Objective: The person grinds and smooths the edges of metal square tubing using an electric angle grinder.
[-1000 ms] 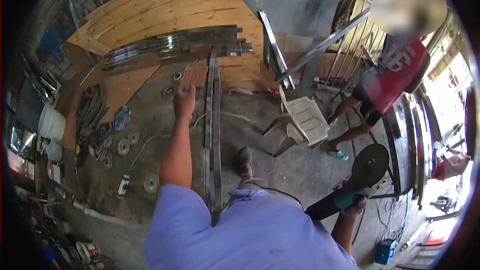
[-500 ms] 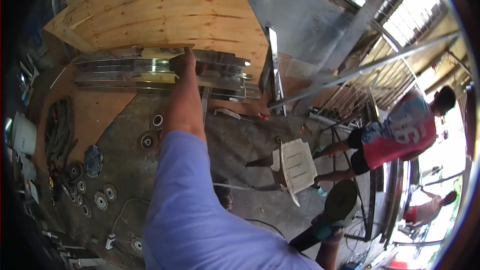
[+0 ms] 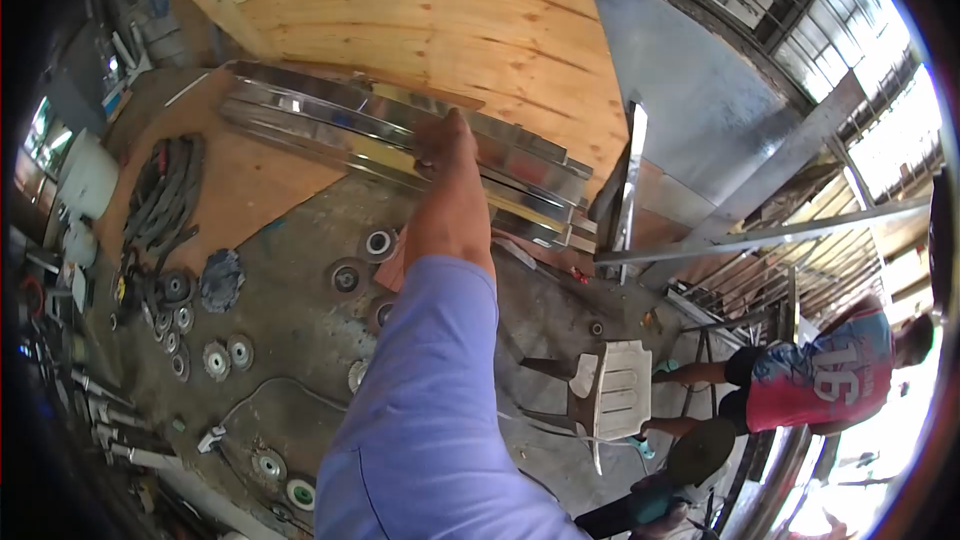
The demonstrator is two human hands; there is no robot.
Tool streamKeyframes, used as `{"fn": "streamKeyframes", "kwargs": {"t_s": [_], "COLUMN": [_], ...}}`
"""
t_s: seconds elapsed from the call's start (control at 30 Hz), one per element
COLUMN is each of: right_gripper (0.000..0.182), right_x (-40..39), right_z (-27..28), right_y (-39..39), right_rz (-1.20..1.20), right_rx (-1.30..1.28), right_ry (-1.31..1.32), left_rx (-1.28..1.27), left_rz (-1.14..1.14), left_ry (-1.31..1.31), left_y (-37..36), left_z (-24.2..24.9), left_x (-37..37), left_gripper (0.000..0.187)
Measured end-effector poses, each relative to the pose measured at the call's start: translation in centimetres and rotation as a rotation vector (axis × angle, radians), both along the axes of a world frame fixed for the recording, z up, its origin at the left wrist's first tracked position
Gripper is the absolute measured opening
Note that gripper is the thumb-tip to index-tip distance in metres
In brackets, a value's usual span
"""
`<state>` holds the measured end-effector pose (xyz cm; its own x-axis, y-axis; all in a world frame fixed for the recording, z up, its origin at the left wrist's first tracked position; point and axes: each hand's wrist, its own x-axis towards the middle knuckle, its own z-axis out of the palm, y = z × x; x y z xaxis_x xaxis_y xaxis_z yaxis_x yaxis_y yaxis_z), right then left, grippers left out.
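My left hand (image 3: 445, 138), at the end of an outstretched arm in a purple sleeve, is closed on a bundle of long, shiny metal strips (image 3: 520, 155). The strips lie side by side, slanting down to the right, in front of a large plywood sheet (image 3: 420, 10). At the lower right, my right hand (image 3: 672, 520) is wrapped around the teal and dark body of an angle grinder (image 3: 652, 506). Its large round disc (image 3: 702, 452) faces up. The fingers of this hand are partly hidden and blurred.
A white plastic chair (image 3: 615, 390) stands right of centre, beside a person in a red and blue shirt (image 3: 825, 375). Grinding discs (image 3: 217, 360), a cable (image 3: 265, 385) and a coiled dark hose (image 3: 165, 190) lie on the floor. A metal bar (image 3: 632, 190) leans upright.
The view has turned, so the plywood and strips now slant and sit further right. My left hand stays at about the same place on the strips. The grinder appears lower in view.
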<state>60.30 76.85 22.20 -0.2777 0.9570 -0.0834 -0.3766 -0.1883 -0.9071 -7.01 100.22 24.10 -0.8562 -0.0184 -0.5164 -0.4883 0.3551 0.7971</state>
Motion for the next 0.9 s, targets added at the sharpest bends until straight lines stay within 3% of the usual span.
{"fn": "streamKeyframes", "kwargs": {"t_s": [0.07,0.2,0.23,0.33,0.43,0.57,0.63,0.8,0.87,0.9], "right_gripper": [0.083,0.082,0.082,0.081,0.081,0.080,0.080,0.082,0.083,0.084], "right_x": [-0.1,0.6,1.0,2.5,5.1,10.5,9.5,10.9,12.2,13.2], "right_z": [0.0,-0.3,-0.4,-0.7,-1.7,-5.6,-4.1,-1.1,-1.2,-1.7], "right_y": [0.3,0.1,-0.2,-1.2,-2.8,-4.2,-7.9,-17.3,-19.9,-20.6], "right_rz": [0.022,0.070,0.080,0.113,0.153,0.254,0.379,0.540,0.592,0.590], "right_rx": [0.018,0.082,0.103,0.169,0.229,0.187,0.204,0.112,0.046,0.014], "right_ry": [0.022,0.072,0.085,0.129,0.182,0.227,0.300,0.314,0.354,0.358], "left_rx": [0.167,0.639,1.066,1.143,0.913,0.786,0.703,1.041,0.857,0.869], "left_rz": [0.043,0.365,0.344,0.235,0.133,-0.046,-0.097,-0.253,-0.250,-0.220], "left_ry": [0.023,0.379,0.381,0.375,0.542,0.682,0.789,0.883,1.031,0.902], "left_y": [-1.5,-4.6,-9.1,-17.0,-25.8,-39.2,-47.4,-64.3,-70.7,-73.6], "left_z": [-1.2,-5.3,-0.7,-1.4,-1.5,-2.6,0.6,6.5,9.2,11.3], "left_x": [0.2,0.0,3.6,4.6,8.4,15.1,20.0,29.1,28.2,28.0], "left_gripper": [0.073,0.062,0.052,0.043,0.035,0.051,0.053,0.082,0.083,0.076]}}
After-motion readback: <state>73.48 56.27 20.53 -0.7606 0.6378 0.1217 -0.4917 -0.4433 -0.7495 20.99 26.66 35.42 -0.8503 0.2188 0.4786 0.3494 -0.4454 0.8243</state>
